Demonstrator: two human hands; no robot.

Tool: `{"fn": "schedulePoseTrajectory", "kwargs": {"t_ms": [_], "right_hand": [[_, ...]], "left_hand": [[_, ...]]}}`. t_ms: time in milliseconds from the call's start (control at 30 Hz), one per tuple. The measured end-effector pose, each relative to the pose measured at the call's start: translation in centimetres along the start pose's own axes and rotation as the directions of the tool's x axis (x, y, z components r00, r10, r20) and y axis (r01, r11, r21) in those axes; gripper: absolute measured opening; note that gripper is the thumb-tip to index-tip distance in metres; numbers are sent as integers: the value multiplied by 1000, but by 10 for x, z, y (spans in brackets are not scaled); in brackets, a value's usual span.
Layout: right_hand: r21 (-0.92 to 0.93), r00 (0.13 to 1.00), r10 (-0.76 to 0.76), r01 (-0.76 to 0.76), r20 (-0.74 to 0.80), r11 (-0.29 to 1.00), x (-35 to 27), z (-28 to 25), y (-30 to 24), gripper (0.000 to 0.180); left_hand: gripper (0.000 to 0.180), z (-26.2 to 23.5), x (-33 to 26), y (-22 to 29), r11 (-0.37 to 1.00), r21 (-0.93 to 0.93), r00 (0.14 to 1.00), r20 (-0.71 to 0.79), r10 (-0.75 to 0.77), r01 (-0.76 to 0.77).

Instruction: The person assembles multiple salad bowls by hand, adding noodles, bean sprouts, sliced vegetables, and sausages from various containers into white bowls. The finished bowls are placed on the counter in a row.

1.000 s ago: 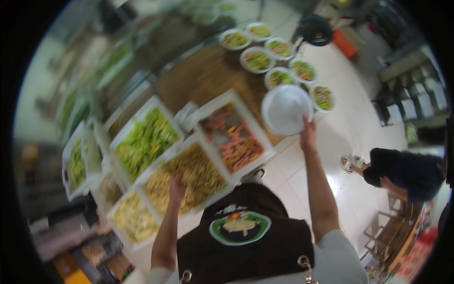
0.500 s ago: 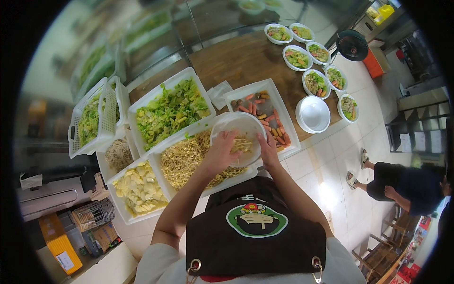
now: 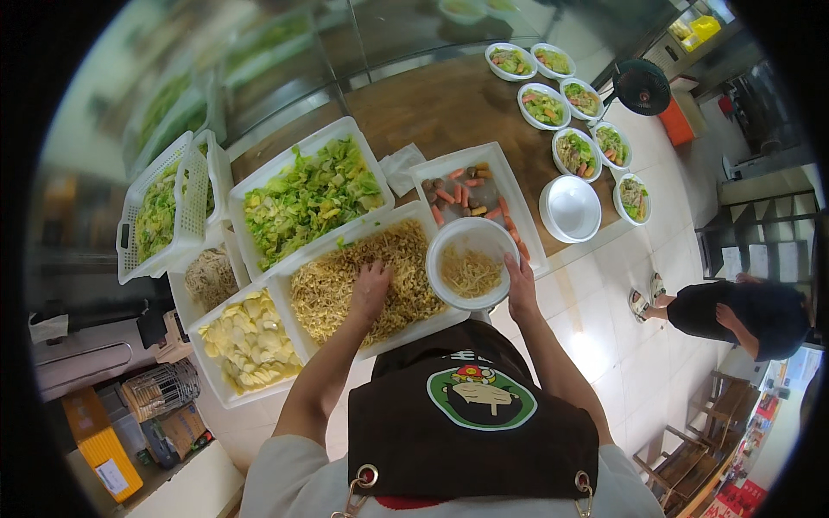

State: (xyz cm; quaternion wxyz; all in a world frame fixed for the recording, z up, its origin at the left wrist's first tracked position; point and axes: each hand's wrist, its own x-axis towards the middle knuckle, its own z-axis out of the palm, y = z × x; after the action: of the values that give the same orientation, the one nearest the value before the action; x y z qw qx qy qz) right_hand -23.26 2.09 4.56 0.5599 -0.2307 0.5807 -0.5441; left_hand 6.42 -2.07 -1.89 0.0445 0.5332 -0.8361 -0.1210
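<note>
My left hand (image 3: 371,290) is down in a white tray (image 3: 298,338) of bean sprouts (image 3: 332,298). Its fingers are curled into the sprouts, with the tips buried. At the tray's right end, my right hand (image 3: 521,283) grips the rim of a white round bowl (image 3: 438,274), thumb and fingers on its right side. Loose sprouts (image 3: 471,272) lie inside the bowl, which is tilted slightly and covers the tray's corner. Behind the bowl, a white tray (image 3: 524,200) holds small sausages and brown pieces (image 3: 449,194).
Chopped lettuce (image 3: 311,203), sliced potato-like pieces (image 3: 250,341) and a pale shredded food (image 3: 210,278) fill containers at left, beside a lettuce basket (image 3: 160,207). Stacked empty bowls (image 3: 570,209) and several filled bowls (image 3: 574,154) stand at right. Another person (image 3: 734,315) stands farther right.
My left hand has left the bowl and gone down into the sprouts. My right hand has shifted the bowl right and turned its opening upward, showing the sprouts inside.
</note>
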Motion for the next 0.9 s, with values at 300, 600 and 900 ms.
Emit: {"fn": "schedulePoseTrajectory", "kwargs": {"t_ms": [300,600,900], "right_hand": [[-56,994,-106,106,16,993,13,9,6,30],[-144,987,-98,116,126,983,27,40,23,30],[-29,1000,-11,12,28,999,11,11,7,36]], "left_hand": [[25,-89,-9,8,659,-730,982,98,-162,182],[26,-119,43,82,853,-484,971,-216,98,-194],[11,-78,81,-93,857,-478,921,-213,-327,194]]}}
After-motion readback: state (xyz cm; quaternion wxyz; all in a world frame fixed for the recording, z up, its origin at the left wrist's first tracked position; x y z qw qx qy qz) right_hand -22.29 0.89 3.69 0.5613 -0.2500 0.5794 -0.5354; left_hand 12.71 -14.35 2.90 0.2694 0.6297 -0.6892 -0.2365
